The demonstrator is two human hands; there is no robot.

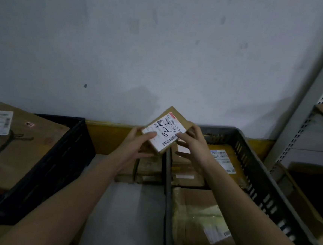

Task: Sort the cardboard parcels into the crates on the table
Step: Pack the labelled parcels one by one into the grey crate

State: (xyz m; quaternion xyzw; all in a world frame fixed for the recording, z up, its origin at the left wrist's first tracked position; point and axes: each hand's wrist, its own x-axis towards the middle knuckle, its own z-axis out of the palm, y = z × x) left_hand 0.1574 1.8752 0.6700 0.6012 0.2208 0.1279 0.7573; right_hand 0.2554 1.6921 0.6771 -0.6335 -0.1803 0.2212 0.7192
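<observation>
Parcel [165, 131] btwn hands, label part hidden

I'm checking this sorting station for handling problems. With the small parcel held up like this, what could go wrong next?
1. The small parcel is pinched only at its edges by the left hand and right hand, in mid-air; it might slip and drop.
2. The grey crate already holds several parcels, so another may sit tilted.
3. The big box overfills the black crate, leaving little room there.
</observation>
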